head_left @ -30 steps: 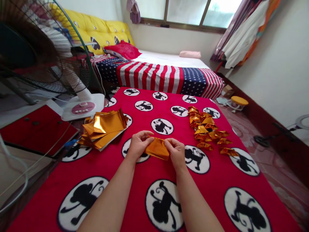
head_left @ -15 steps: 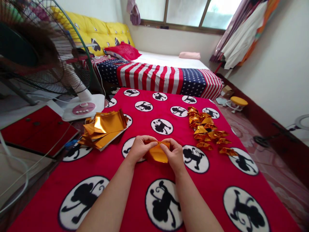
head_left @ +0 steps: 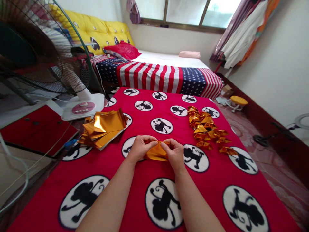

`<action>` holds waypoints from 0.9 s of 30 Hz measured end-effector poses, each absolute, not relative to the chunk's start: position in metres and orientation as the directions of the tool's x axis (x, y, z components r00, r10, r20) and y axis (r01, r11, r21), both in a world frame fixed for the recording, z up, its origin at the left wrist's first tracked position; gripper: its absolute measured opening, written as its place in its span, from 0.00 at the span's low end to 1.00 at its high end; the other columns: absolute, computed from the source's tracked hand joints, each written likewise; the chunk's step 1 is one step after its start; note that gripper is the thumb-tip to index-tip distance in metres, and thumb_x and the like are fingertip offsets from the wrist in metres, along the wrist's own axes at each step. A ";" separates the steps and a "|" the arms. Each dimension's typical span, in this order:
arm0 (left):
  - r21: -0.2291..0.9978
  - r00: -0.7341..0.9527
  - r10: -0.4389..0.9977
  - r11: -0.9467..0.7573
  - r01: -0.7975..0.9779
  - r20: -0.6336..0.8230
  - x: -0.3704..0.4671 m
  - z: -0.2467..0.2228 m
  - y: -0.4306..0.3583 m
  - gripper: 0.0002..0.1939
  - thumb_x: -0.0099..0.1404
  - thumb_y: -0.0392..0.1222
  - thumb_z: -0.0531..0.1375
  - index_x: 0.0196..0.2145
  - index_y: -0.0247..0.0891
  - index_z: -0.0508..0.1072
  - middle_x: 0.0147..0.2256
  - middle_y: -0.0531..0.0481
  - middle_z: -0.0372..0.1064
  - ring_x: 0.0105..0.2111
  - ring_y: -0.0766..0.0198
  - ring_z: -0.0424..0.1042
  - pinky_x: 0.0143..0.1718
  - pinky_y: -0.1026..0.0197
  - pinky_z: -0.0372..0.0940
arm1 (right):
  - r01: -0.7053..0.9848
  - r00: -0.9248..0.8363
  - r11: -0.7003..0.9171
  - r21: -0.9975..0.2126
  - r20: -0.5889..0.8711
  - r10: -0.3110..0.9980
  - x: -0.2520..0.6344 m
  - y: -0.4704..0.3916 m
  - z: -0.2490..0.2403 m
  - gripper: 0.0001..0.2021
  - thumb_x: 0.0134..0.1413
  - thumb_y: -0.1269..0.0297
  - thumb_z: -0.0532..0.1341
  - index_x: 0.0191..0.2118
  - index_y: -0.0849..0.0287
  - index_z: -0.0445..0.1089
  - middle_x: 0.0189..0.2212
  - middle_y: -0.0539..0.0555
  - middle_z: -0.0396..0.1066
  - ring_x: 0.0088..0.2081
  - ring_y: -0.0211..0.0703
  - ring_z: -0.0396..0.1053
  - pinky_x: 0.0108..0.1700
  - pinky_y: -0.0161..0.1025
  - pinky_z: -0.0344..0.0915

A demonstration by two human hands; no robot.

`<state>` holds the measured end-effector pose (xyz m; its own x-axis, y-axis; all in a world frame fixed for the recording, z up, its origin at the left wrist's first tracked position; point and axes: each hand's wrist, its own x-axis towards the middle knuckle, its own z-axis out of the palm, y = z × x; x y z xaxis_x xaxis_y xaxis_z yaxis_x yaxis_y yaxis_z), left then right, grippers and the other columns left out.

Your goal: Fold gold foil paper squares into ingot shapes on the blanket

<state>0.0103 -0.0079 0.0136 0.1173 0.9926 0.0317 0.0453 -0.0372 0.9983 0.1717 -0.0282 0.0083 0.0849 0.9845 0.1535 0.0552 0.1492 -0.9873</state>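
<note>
A piece of gold foil paper, partly folded, is pinched between my two hands above the red cloth. My left hand grips its left side, thumb on the near face and fingers behind. On the right side my right hand pinches it the same way, the thumbs close together at the top edge. A stack of flat gold foil sheets lies to the left. Over to the right sits a cluster of folded gold foil pieces, shaped like ingots.
The red cloth with monkey prints covers the surface under my hands. An electric fan stands at the left, its blades blurred. Beyond is a bed with a striped cover; a yellow stool stands on the floor at right.
The foil's lower part now looks wider and shallower between my hands. My right hand has shifted very slightly to the right; the stack and the folded pieces stay put.
</note>
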 end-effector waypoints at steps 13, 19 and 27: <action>0.980 0.177 0.974 -0.161 0.121 0.138 0.013 0.021 -0.012 0.09 0.56 0.43 0.66 0.31 0.33 0.80 0.29 0.47 0.75 0.31 0.64 0.72 0.32 0.66 0.65 | 0.079 0.074 0.167 -0.983 0.173 0.982 0.171 -0.030 0.009 0.09 0.51 0.60 0.65 0.28 0.60 0.72 0.22 0.49 0.68 0.24 0.36 0.64 0.26 0.32 0.60; 0.983 0.142 0.982 -0.143 0.111 0.127 0.011 0.019 -0.011 0.09 0.57 0.44 0.65 0.29 0.33 0.79 0.26 0.49 0.73 0.27 0.66 0.69 0.28 0.68 0.62 | -0.015 0.041 0.154 -0.988 0.153 0.987 0.174 -0.030 0.007 0.09 0.52 0.59 0.64 0.30 0.60 0.72 0.23 0.50 0.69 0.26 0.38 0.67 0.28 0.34 0.64; 0.991 0.118 0.988 -0.108 0.073 0.099 0.011 0.019 -0.011 0.11 0.56 0.45 0.66 0.28 0.33 0.79 0.25 0.49 0.72 0.26 0.67 0.68 0.27 0.68 0.61 | 0.053 0.100 0.177 -0.983 0.182 0.978 0.175 -0.029 0.004 0.11 0.54 0.57 0.63 0.31 0.60 0.74 0.26 0.52 0.73 0.29 0.42 0.70 0.32 0.36 0.67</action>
<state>0.0110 -0.0110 0.0190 0.1180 0.9880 0.0994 0.0727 -0.1085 0.9914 0.1746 -0.0288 0.0036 0.0995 0.9783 0.1816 0.0526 0.1771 -0.9828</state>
